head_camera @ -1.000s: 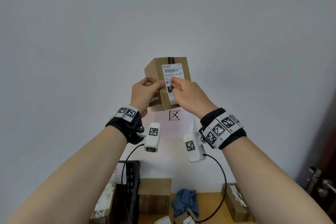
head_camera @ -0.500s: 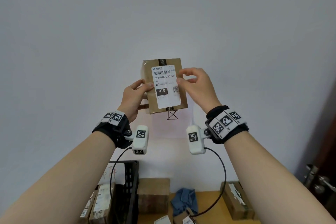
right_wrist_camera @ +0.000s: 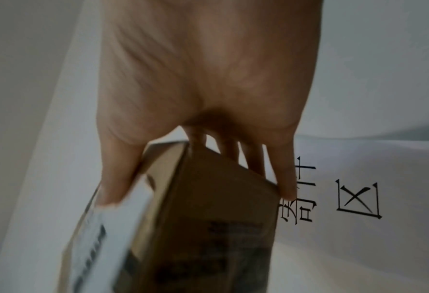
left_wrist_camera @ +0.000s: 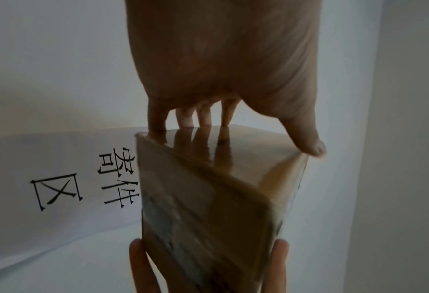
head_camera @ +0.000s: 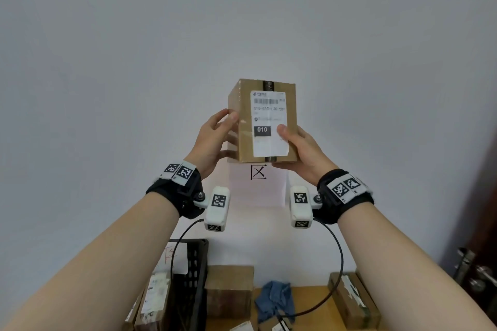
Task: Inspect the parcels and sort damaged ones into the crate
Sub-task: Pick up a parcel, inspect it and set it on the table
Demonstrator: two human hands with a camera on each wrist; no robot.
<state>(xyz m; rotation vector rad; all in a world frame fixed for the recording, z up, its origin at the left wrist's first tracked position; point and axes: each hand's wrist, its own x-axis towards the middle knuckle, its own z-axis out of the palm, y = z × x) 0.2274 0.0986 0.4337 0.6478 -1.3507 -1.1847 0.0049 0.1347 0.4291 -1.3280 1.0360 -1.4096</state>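
Parcel (head_camera: 262,121), a brown cardboard box with a white shipping label (head_camera: 269,123) turned toward the head camera, is held up in the air in front of the pale wall, well above the tabletop (head_camera: 317,301), with its long axis upright. It sits between the two hands: the left hand (head_camera: 212,140) is on its left side face, fingers (left_wrist_camera: 203,117) laid along that glossy face and the thumb hooked over the near edge, while the right hand (head_camera: 304,150) cups the lower right corner, thumb pressed on the label and the other fingers curled round the far side, as the right wrist view shows. Both sets of fingers are therefore closed on the box, not loose. The label face shows no tear or dent that can be made out; the faces turned away from the head camera cannot be judged, and the wrist views are too dim and blurred to settle it. The black crate (head_camera: 192,285) stands low and to the left, below the left forearm, with boxes already beside or in it, so the left hand is the nearer one if this parcel proves damaged; the move would be down and leftward. Other parcels (head_camera: 353,299) and a blue cloth (head_camera: 273,301) lie on the tabletop below, and a paper sign (head_camera: 258,185) is fixed to the wall just behind the held box.
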